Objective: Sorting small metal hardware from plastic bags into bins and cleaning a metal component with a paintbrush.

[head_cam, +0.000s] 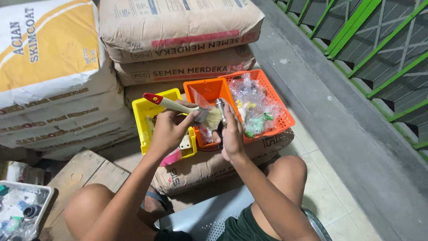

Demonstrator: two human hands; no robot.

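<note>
My left hand (171,129) grips a paintbrush (178,106) with a cream handle, a red tip and pale bristles, held level over the bins. My right hand (232,134) holds a small silver metal fitting (220,107) upright, right beside the bristles. Below the hands sit a yellow plastic bin (140,118), an orange plastic bin (203,89) and an orange mesh basket (278,107) filled with clear bags of small parts. All three rest on a brown paper sack (209,165) lying flat.
Stacked brown and white-yellow sacks (178,40) rise behind the bins. A wooden board (80,176) lies at left, with a white tray of bagged parts (22,209) at the lower left. A concrete ledge and green railing (379,49) run along the right. My knees frame a grey seat.
</note>
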